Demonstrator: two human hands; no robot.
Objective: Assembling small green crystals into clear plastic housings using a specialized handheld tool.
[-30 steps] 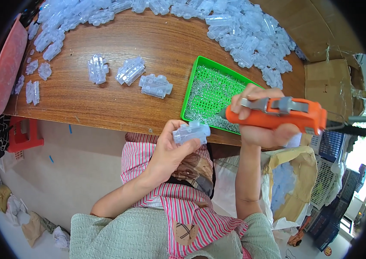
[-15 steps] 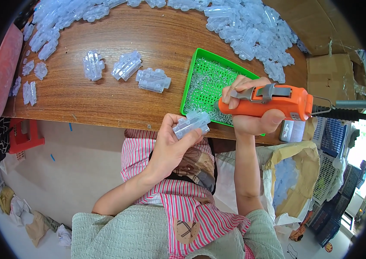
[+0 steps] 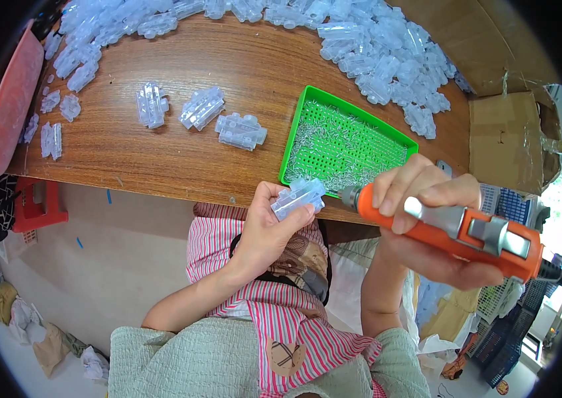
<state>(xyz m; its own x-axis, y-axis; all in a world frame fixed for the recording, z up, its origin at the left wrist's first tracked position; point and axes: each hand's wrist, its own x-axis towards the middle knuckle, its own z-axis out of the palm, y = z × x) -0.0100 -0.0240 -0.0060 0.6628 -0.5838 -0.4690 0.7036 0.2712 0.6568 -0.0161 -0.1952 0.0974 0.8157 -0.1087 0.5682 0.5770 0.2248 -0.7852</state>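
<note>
Between the thumb and fingers of my left hand (image 3: 269, 219) is a clear plastic casing (image 3: 297, 198), held just off the table's near edge. My right hand (image 3: 430, 219) grips an orange electric screwdriver (image 3: 457, 235), its fingers wrapped round the body. The tool's tip points left, close to the casing with a small gap. Behind them, a green perforated tray (image 3: 354, 106) holds many small silver screws (image 3: 317, 136). Three similar clear casings (image 3: 241, 131) lie apart on the wooden table, left of the tray.
A large heap of clear plastic parts (image 3: 380, 60) lines the table's far side. Smaller pieces (image 3: 51, 140) lie at the left, near a pink basin (image 3: 5, 109). Cardboard boxes (image 3: 503, 136) stand at right. A red stool (image 3: 39, 205) is on the floor at left.
My right hand has brought the screwdriver toward me and to the right, tilting it so its tip comes beside the casing. My left hand has barely moved, still holding the casing.
</note>
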